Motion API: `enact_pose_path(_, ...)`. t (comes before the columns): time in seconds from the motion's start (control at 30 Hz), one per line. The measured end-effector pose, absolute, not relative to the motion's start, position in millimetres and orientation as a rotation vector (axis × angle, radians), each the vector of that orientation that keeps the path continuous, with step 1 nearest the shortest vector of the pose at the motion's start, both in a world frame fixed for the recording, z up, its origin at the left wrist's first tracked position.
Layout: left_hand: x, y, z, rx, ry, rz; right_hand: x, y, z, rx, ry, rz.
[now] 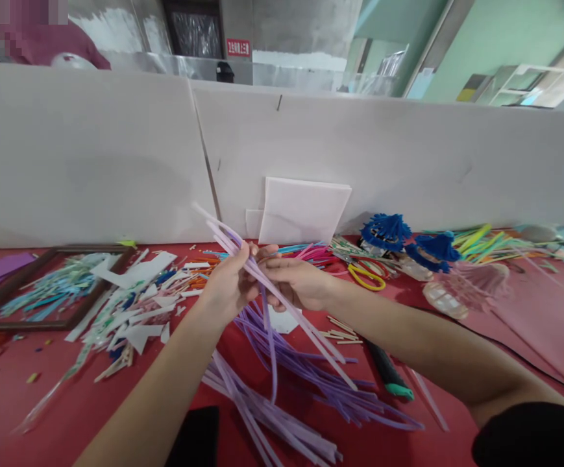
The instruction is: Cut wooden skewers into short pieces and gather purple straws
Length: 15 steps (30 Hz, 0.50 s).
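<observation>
My left hand [230, 282] is closed around a few pale and darker purple pipe cleaners [291, 305] above the middle of the red table [165, 428]. Close against it, my right hand [298, 282] has its fingers bent around the same stems. The stems slant from upper left to lower right, and one darker stem hangs down. Below the hands lie a bundle of darker purple pipe cleaners [311, 376] and a bundle of pale purple ones [282, 421].
White and pink scraps [140, 311] and a brown frame [72, 318] lie left. Yellow-handled scissors [367, 277], blue fringed pieces [386, 230] and a black-green tool [389, 373] lie right. A white partition [383, 149] stands behind, and a person's maroon sleeve [58, 39] shows beyond it.
</observation>
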<state>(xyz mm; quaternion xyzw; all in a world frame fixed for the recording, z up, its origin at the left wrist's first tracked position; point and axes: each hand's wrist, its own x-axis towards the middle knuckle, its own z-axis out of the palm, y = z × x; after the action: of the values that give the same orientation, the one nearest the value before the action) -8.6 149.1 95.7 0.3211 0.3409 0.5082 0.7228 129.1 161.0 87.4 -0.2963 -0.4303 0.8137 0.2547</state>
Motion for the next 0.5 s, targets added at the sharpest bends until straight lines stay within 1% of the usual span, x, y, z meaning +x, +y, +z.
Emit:
enact_pose_path(0.2,-18,124,89,0.756,0.687,1.011,132,135,78,-0.856,-1.247,2.105)
enact_pose_path(0.33,-21,111,85,0.773,0.731,0.98,136,126,73,-0.944,-1.263,2.09)
enact_pose_path(0.43,-20,105,79,0.779,0.801,0.976,138,120,70,-0.906,-1.362,2.099)
enact_pose_path(0.5,-22,103,72,0.816,0.881,0.996,139,115,70,-0.895,-1.409,2.034)
